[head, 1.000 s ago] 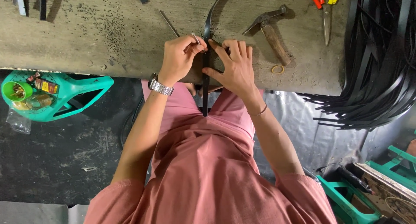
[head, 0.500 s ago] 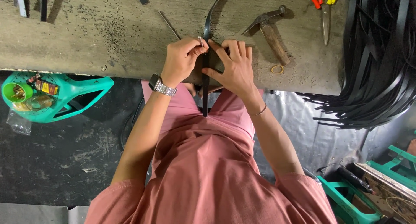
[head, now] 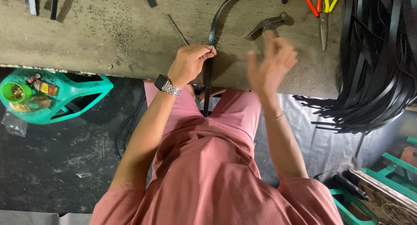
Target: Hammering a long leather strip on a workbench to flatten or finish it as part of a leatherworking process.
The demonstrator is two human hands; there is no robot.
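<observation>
A long black strap (head: 210,73) runs from the top of the worn wooden bench (head: 108,29) over its near edge and hangs down against my pink shirt. My left hand (head: 189,64), a metal watch on its wrist, pinches the strap at the bench edge. My right hand (head: 271,63) is raised above the bench with fingers spread, blurred and holding nothing. Just beyond its fingertips lies a hammer (head: 266,26) on the bench.
Red- and yellow-handled scissors (head: 322,10) lie at the top right. A thick bundle of black straps (head: 378,64) hangs at the right. A thin metal rod (head: 177,29) lies left of the strap. A green plastic stool (head: 52,96) with small items stands at the left.
My right hand has let go of the strap and lifted up to the right, toward the hammer, fingers now spread. My left hand keeps its pinch on the strap.
</observation>
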